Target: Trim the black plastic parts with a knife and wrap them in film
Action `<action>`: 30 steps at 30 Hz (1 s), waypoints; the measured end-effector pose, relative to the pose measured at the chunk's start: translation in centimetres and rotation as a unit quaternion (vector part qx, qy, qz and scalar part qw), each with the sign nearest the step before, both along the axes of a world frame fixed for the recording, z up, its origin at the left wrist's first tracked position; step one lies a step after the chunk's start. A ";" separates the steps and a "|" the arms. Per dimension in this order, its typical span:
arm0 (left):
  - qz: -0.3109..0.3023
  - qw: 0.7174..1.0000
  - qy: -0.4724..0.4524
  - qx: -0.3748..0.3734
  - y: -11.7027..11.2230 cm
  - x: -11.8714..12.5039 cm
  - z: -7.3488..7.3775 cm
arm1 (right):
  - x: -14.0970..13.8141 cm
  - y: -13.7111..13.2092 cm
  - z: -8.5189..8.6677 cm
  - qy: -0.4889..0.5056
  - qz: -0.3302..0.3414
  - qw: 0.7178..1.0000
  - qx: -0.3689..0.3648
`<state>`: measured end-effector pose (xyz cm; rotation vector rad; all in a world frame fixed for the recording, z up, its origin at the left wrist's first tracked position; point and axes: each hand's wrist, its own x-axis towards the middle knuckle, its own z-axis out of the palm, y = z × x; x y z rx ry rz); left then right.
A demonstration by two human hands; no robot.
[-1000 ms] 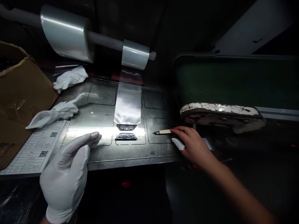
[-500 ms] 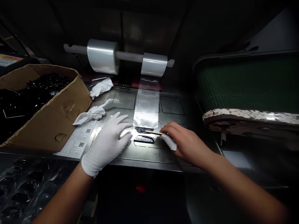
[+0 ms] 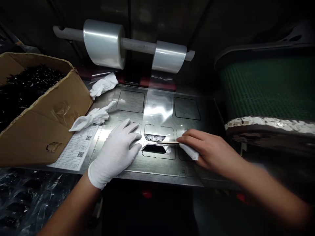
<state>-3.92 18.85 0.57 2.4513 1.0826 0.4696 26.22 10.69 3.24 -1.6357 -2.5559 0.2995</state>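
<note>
My left hand (image 3: pixel 115 152), in a white glove, lies flat with fingers spread on the metal plate (image 3: pixel 157 167), its fingertips just left of two small dark parts. The upper part (image 3: pixel 154 137) looks silvery with holes, the lower part (image 3: pixel 154 148) dark. My bare right hand (image 3: pixel 209 150) pinches a thin wooden-handled tool (image 3: pixel 169 142) whose tip points left between the two parts. A white strip (image 3: pixel 189 151) sticks out under its fingers. Clear film (image 3: pixel 158 109) runs down from the right roll (image 3: pixel 169 56) toward the parts.
A larger film roll (image 3: pixel 103 43) hangs on the same bar. An open cardboard box (image 3: pixel 36 111) with dark parts stands left. Crumpled white gloves (image 3: pixel 90 118) and a printed sheet (image 3: pixel 76 149) lie beside it. A green conveyor belt (image 3: pixel 268 88) sits right. Bubble wrap (image 3: pixel 24 196) is lower left.
My right hand picked up the tool and carried it left to the two parts. My left hand came down flat onto the plate beside them. The view shifted right and back.
</note>
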 end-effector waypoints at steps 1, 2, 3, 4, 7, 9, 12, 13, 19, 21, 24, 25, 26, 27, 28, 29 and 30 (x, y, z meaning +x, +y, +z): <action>-0.001 1.000 0.001 0.001 0.0 0.0 0.1 | 1.2 -0.9 0.1 -0.010 -0.009 1.000 0.007; -0.004 1.000 0.002 0.000 0.1 0.0 0.1 | 2.5 -1.9 0.1 -0.022 -0.020 0.999 0.012; -0.007 1.000 0.003 0.000 0.1 0.0 0.1 | 3.8 -3.0 0.2 -0.035 -0.034 0.999 0.018; -0.008 1.000 0.003 0.000 0.1 -0.1 0.1 | 5.0 -4.0 0.2 -0.046 -0.049 0.997 0.023; -0.007 1.000 -0.027 0.013 -0.3 -0.3 0.2 | 7.6 -6.7 -0.3 -0.073 -0.102 0.991 0.055; -0.030 0.999 -0.040 0.018 -1.0 -0.3 0.6 | 7.9 -7.7 -1.2 -0.077 -0.150 0.982 0.087; -0.097 0.994 0.020 0.042 -2.3 0.6 1.5 | 6.2 -7.7 -2.9 -0.055 -0.212 0.968 0.125; -0.113 0.990 0.053 0.060 -2.7 1.1 1.7 | 5.3 -7.5 -3.5 -0.043 -0.221 0.966 0.129; -0.135 0.968 0.150 0.151 -3.3 3.9 2.1 | 1.4 -6.8 -6.5 0.075 -0.222 0.957 0.173; -0.127 0.968 0.142 0.164 -3.2 4.0 1.8 | 1.6 -7.0 -6.9 0.125 -0.222 0.946 0.200; -0.112 0.975 0.102 0.163 -3.4 3.2 1.4 | 2.2 -7.6 -7.0 0.168 -0.228 0.930 0.232; -0.102 0.978 0.082 0.163 -3.8 2.6 1.3 | 2.2 -7.9 -7.0 0.183 -0.230 0.923 0.248; -0.088 0.982 0.046 0.163 -4.4 2.0 1.1 | 1.9 -8.5 -7.0 0.204 -0.232 0.913 0.266; -0.069 0.986 -0.011 0.154 -5.2 1.3 0.9 | 1.2 -9.1 -6.9 0.234 -0.234 0.900 0.284; -0.046 0.986 -0.085 0.134 -6.2 0.6 0.6 | 0.1 -9.9 -6.9 0.275 -0.237 0.885 0.290; -0.021 0.979 -0.172 0.104 -7.4 0.0 0.2 | -1.3 -10.8 -7.0 0.330 -0.242 0.870 0.274; 0.006 0.963 -0.260 0.066 -8.8 -0.5 -0.2 | -3.1 -11.7 -7.0 0.395 -0.252 0.853 0.230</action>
